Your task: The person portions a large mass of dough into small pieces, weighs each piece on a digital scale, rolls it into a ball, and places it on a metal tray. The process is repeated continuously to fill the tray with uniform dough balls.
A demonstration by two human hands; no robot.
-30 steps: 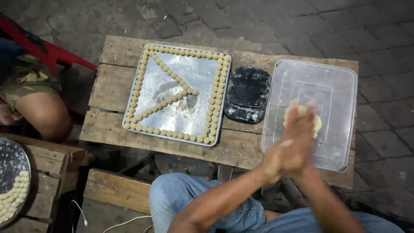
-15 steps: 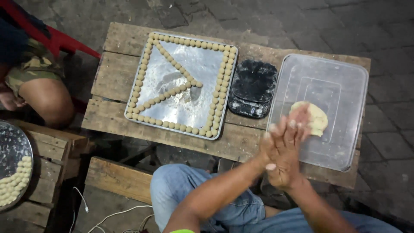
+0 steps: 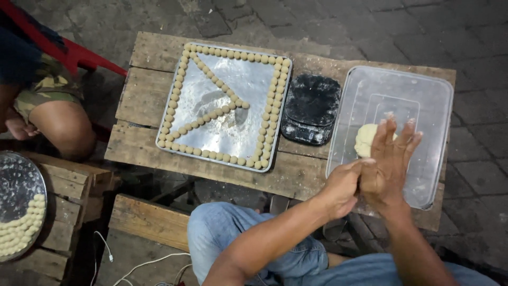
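On the left of the table, small dough balls (image 3: pixel 225 157) are lining the metal tray (image 3: pixel 233 79), beside a black scale (image 3: pixel 311 108). The left hand (image 3: pixel 343 186) is pressing against the right hand (image 3: pixel 390 164), whose fingers are spreading open; whether a piece is sitting between the palms is hidden. The dough lump (image 3: pixel 365 140) is lying in the clear tub (image 3: pixel 423 95) just beyond the hands; it looks soft, light and a little sticky, best pinched gently at its edge.

Square metal tray (image 3: pixel 222 100) lying on wooden table (image 3: pixel 143 95), small dough balls (image 3: pixel 233 54) lining its rim and crossing its middle. Black kitchen scale (image 3: pixel 311 108) sitting just right of it. Round tray (image 3: pixel 16 190) resting near left; another person's knee (image 3: pixel 66 130) showing far left.
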